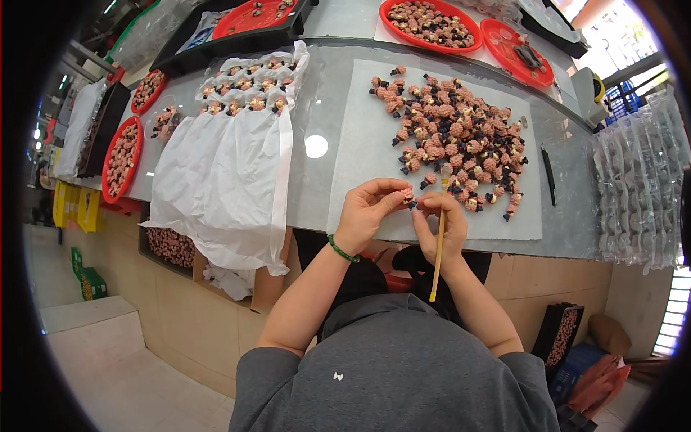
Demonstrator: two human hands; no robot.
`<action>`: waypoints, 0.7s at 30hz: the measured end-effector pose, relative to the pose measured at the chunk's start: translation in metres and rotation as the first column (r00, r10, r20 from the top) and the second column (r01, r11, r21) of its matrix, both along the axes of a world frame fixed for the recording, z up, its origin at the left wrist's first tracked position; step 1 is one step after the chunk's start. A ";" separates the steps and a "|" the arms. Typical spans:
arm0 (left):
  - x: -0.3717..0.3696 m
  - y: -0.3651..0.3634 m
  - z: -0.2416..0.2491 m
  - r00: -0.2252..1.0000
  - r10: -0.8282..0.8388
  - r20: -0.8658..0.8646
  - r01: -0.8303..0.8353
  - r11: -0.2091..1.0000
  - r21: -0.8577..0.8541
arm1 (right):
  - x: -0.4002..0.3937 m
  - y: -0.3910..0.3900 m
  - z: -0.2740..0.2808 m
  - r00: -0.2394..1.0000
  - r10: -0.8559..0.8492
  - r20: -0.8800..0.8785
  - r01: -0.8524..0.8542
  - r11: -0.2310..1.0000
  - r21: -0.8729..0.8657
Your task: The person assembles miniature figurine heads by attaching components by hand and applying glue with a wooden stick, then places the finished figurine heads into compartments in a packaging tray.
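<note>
Between the fingertips of my left hand [371,212] is a small pink figurine [408,194] with a dark lower part. My right hand [445,227] touches the figurine's lower end and also holds a thin yellow brush [438,261], its handle pointing down toward my lap. Both hands are over the front edge of a white paper sheet [353,158]. Just beyond them, a large pile of similar pink and dark figurines [461,129] lies on the sheet.
Left of the sheet stands a tray of figurines [248,86] partly covered by white tissue [223,173]. A black pen [548,175] lies right, near stacked clear plastic trays [637,180]. Red trays [119,162] with figurines stand left; another red tray [497,36] is at the back.
</note>
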State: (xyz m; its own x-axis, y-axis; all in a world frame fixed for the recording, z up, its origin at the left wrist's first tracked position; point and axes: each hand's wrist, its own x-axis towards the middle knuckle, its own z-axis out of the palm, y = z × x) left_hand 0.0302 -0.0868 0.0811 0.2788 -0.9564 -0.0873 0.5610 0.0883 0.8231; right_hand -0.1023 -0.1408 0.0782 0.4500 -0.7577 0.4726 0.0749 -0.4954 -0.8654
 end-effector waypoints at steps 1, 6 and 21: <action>0.000 0.000 0.000 1.000 0.002 0.005 -0.002 1.000 0.003 | 0.000 0.000 -0.001 1.000 -0.001 0.002 0.001 1.000 0.001; -0.001 0.001 0.000 1.000 0.001 0.008 -0.001 1.000 0.007 | 0.000 0.000 -0.001 1.000 -0.004 0.013 0.004 1.000 0.004; -0.003 -0.001 -0.002 0.999 0.010 0.043 -0.012 0.999 0.040 | -0.055 -0.042 0.043 0.968 -0.243 -0.062 0.203 0.905 -0.373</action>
